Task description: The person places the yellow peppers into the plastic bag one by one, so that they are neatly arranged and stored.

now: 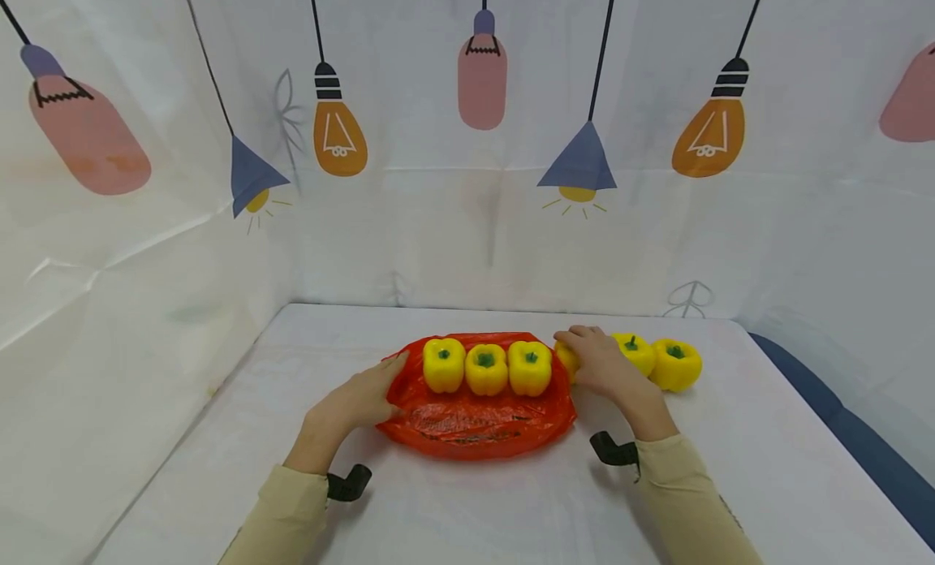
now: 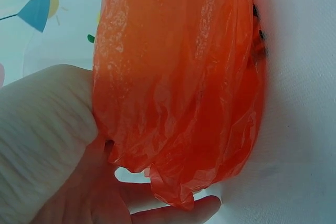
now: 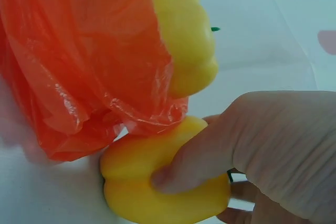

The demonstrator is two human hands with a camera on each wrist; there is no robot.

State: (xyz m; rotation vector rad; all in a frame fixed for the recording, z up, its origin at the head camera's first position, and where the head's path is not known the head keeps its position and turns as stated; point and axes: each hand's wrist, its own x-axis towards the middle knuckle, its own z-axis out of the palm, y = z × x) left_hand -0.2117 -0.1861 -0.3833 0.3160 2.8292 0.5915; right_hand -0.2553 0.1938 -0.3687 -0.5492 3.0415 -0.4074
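Observation:
A red plastic bag [image 1: 475,427] lies on the table, and three yellow bell peppers [image 1: 485,368] stand in a row on it, green stems showing. Whether they are inside its opening I cannot tell. My left hand [image 1: 365,394] spans the bag's left end, thumb and fingers apart; in the left wrist view straight fingers [image 2: 173,215] reach past the crumpled plastic. At the bag's right edge my right hand [image 1: 602,366] grips another yellow bell pepper [image 3: 157,177]. Its thumb presses the pepper's side, while the other fingers are mostly hidden behind it.
Just right of my right hand, two more yellow bell peppers [image 1: 675,364] sit on the white table [image 1: 467,516]. A white sheet [image 1: 431,240] printed with lamps hangs behind and at the sides. Something dark blue [image 1: 840,419] lies beyond the table's right edge.

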